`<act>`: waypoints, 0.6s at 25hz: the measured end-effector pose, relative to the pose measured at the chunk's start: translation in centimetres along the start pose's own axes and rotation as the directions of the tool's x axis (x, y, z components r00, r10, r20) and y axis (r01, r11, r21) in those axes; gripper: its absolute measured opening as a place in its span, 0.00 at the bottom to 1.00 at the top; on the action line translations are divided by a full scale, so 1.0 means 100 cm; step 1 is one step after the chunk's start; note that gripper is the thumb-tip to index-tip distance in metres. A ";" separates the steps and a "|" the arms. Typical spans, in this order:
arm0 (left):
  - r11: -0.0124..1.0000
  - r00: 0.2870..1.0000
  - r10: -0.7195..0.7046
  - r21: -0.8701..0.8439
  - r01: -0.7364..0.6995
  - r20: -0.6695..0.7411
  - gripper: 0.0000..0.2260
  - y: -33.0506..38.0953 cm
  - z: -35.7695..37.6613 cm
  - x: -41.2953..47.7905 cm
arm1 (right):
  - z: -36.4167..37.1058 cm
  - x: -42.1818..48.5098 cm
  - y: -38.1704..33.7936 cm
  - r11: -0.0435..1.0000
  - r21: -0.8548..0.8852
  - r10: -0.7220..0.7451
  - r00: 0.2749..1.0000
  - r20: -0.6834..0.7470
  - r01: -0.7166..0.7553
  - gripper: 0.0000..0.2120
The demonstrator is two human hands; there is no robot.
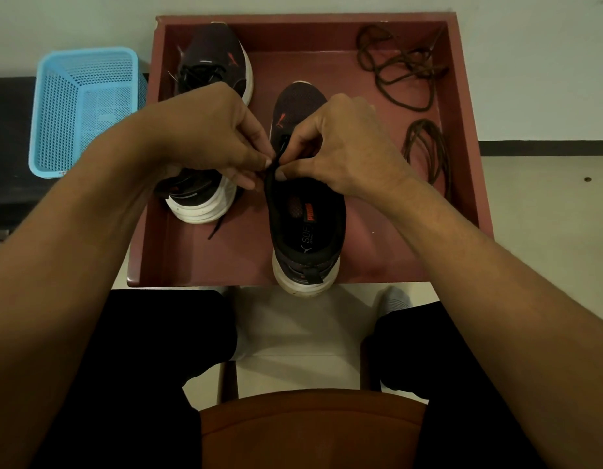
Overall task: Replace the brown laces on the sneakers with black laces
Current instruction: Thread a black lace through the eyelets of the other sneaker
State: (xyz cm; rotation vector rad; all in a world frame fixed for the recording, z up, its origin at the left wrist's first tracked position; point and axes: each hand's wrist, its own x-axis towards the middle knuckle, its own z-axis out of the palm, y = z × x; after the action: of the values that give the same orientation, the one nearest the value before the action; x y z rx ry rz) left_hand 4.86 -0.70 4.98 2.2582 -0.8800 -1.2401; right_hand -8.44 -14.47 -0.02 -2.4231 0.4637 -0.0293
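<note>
At the centre of the frame both hands meet over the near sneaker (307, 228). The left hand (205, 137) and the right hand (344, 147) each pinch the black lace (280, 155) at its eyelets. The second sneaker (219, 52) stands upper left in the red tray (293, 21). Two brown laces lie along the tray's right side, one loose (395, 76) and one coiled (428, 150).

Tray (303, 19): sneaker (307, 231) at near edge, heel over the rim, toe pointing away. Hands meet above its eyelets; left hand (205, 130) and right hand (347, 147) each pinch the black lace (280, 154) between thumb and forefinger. Along left edge, second sneaker (222, 49), black-laced. Far right corner: loose brown lace (395, 72). By right edge: coiled brown lace (432, 147). Blue basket (86, 106) left of tray
</note>
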 end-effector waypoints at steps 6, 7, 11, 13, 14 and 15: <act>0.996 0.999 0.005 0.085 -0.009 0.040 0.03 -0.006 0.003 0.007 | -0.002 0.000 0.004 0.999 -0.009 -0.046 0.999 0.023 0.047 0.11; 0.993 0.999 0.005 0.115 -0.010 0.045 0.02 -0.006 0.002 0.007 | -0.003 0.001 0.006 0.998 -0.026 -0.050 0.998 0.034 0.051 0.11; 0.939 0.999 -0.027 0.344 0.012 0.038 0.04 -0.007 -0.003 0.008 | -0.005 0.003 0.012 0.993 -0.093 -0.069 0.997 0.029 0.071 0.10; 0.862 0.994 -0.088 0.505 0.047 0.057 0.07 -0.009 -0.002 0.008 | -0.006 0.002 0.012 0.988 -0.141 -0.065 0.997 0.028 0.068 0.09; 0.824 0.991 -0.114 0.565 0.055 0.069 0.07 -0.010 -0.001 0.007 | -0.007 0.002 0.013 0.985 -0.158 -0.060 0.998 0.032 0.064 0.09; 0.796 0.991 -0.110 0.603 0.044 0.074 0.07 -0.011 0.000 0.007 | -0.008 0.002 0.013 0.985 -0.164 -0.056 0.998 0.035 0.061 0.09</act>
State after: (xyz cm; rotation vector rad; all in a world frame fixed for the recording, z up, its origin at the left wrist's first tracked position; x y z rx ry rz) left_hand 5.51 -0.43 3.90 2.7539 -1.3993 -1.2474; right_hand -8.77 -15.96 -0.23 -2.5953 0.3951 0.0218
